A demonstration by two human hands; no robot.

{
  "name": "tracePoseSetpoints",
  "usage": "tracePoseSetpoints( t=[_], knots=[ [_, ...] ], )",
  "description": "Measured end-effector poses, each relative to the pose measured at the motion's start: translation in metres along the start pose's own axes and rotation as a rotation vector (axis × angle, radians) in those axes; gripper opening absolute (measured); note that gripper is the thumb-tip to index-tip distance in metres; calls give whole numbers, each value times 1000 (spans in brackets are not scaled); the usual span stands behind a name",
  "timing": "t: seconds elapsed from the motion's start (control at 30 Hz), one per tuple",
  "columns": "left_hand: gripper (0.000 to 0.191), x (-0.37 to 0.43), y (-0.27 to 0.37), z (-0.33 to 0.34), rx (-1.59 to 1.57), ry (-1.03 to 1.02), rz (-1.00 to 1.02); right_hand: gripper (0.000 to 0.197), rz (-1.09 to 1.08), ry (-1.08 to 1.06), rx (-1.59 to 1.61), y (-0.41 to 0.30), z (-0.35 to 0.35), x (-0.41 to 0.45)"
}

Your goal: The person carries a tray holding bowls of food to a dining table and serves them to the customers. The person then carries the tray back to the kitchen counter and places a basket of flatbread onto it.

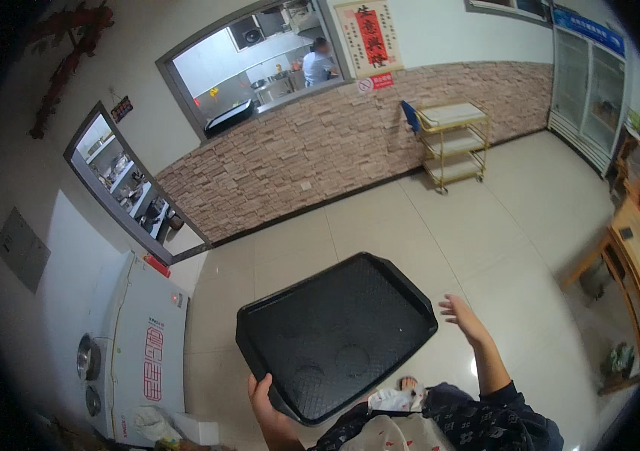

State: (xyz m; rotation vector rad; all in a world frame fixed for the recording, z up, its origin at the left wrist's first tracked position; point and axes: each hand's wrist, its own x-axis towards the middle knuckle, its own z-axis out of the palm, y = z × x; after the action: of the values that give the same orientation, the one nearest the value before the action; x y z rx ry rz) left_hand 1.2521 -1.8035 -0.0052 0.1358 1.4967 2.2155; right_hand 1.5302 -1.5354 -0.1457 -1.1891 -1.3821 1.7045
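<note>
A black plastic serving tray (334, 332), with nothing on it, is held out at waist height before me. My left hand (263, 397) grips its lower left edge, thumb on the rim. Just off the tray's right corner, my right hand (461, 317) is apart from it, fingers spread and holding nothing. Below the tray, part of my patterned dark clothing and a light apron (404, 433) shows.
A white chest freezer (150, 344) with metal bowls stands left. Ahead, a stone-clad wall (297, 163) has a serving hatch with another dark tray (229, 117); a person (317, 62) is beyond. A three-tier trolley (455, 141), glass-door fridge (587, 90) and wooden furniture (635, 253) stand right.
</note>
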Motion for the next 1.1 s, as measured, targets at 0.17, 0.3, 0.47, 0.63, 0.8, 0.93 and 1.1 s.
tracePoseSetpoints(
  t=[0.17, 0.3, 0.47, 0.63, 0.8, 0.93, 1.1],
  knots=[
    [36, 191, -41, 61, 236, 116, -11, 56, 52, -47, -2, -10, 84, 257],
    [38, 406, -108, 57, 596, -241, 415, 45, 114, 73, 176, -43, 143, 421],
    [35, 596, -46, 248, 130, -224, -177, 38, 180, 182, 171, -136, 190, 591],
    [29, 760, -48, 409, 30, -159, -348, 30, 117, 411, 155, -236, 187, 739],
    [28, 945, -102, 586, -80, -256, -297, 27, -70, 503, 197, -304, 165, 970],
    [29, 1045, -108, 694, -61, -210, -260, 25, -227, 427, 250, -346, 153, 1137],
    [14, 1191, -123, 755, 54, -193, -100, 23, -332, 334, 132, -424, 203, 1302]
  ],
)
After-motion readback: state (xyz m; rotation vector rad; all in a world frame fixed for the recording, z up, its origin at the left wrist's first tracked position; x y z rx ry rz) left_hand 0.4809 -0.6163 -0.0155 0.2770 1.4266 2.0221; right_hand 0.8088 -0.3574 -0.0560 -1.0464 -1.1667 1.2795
